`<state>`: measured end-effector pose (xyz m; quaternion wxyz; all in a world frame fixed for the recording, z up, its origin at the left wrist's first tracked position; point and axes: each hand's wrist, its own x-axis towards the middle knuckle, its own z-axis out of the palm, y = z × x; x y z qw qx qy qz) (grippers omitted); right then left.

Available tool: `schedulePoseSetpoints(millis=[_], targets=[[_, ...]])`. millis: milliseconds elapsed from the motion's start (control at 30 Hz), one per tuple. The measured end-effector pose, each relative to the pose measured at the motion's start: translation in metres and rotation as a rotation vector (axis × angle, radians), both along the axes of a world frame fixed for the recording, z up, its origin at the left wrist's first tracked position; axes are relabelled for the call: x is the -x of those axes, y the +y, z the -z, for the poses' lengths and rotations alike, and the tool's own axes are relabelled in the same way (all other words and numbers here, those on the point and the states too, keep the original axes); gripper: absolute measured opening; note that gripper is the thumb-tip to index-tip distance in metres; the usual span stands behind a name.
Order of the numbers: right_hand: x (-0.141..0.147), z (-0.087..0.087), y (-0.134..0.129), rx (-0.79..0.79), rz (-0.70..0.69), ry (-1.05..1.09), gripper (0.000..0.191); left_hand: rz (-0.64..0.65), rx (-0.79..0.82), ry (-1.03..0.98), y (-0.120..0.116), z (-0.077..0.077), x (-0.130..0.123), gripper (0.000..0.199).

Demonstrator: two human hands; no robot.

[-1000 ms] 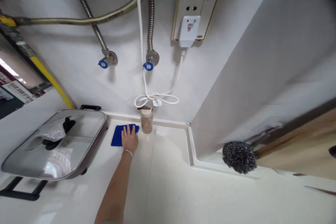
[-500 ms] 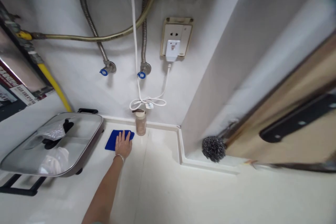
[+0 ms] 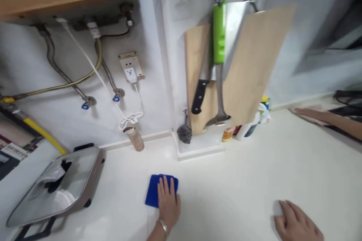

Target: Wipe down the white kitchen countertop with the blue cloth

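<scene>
Palm down near the counter's middle, my left hand (image 3: 169, 204), with a bracelet at the wrist, presses on a folded blue cloth (image 3: 153, 192). Its fingers are stretched out over the cloth, not wrapped round it. At the lower right, my right hand (image 3: 300, 224) rests low over the white counter (image 3: 226, 196) with its fingers curled and close together. Nothing shows in it, though its palm is hidden.
A lidded pan (image 3: 93, 180) stands left. A bottle (image 3: 135, 139) leans by the wall beneath a plugged cord. Cutting boards (image 3: 254, 67), a knife (image 3: 199, 96) and a scourer (image 3: 184, 134) hang centrally. Another person's hand (image 3: 309, 114) lies on a cloth at right.
The view has turned right. My left hand and the blue cloth have moved right along the counter, away from the pan and bottle. My right hand and another person's arm now show.
</scene>
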<state>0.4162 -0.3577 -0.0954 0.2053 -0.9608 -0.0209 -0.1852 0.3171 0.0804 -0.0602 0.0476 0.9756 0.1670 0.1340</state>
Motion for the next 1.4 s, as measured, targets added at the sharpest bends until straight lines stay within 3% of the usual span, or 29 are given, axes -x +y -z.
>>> schedulePoseSetpoints(millis=[167,333,433,567,633,800,900,967,1167,1400], targets=[[-0.004,0.003,0.005,0.078,0.064,0.006,0.058,0.206,0.042,-0.010,-0.078,0.017,-0.024,0.074],[-0.007,0.005,0.006,0.133,0.079,-0.026,0.052,0.418,0.135,0.004,-0.127,0.010,-0.040,0.087],[-0.007,0.004,0.008,0.172,0.075,-0.065,0.048,0.559,0.189,0.041,-0.134,-0.005,-0.033,0.082],[-0.007,0.004,0.008,0.202,0.050,-0.131,0.046,0.717,0.314,0.071,-0.110,-0.028,-0.015,0.060],[-0.007,0.005,0.006,0.181,0.035,-0.159,0.046,0.619,0.359,0.032,-0.086,-0.036,-0.008,0.057],[-0.003,0.006,0.014,0.117,-0.034,-0.177,0.043,0.124,0.364,-0.042,-0.009,-0.031,0.012,0.060],[0.001,-0.001,0.046,-0.002,-0.195,-0.108,0.041,-0.140,0.305,-0.028,0.027,-0.016,0.034,0.063],[0.003,-0.009,0.078,-0.078,-0.286,-0.052,0.040,-0.249,0.248,-0.034,0.039,-0.006,0.049,0.061],[-0.002,-0.040,0.166,-0.077,-0.301,0.168,0.043,-0.279,0.083,-0.072,0.036,0.005,0.071,0.059],[-0.009,-0.060,0.194,-0.007,-0.311,0.350,0.030,-0.304,0.031,-0.144,0.045,0.015,0.064,0.058]])
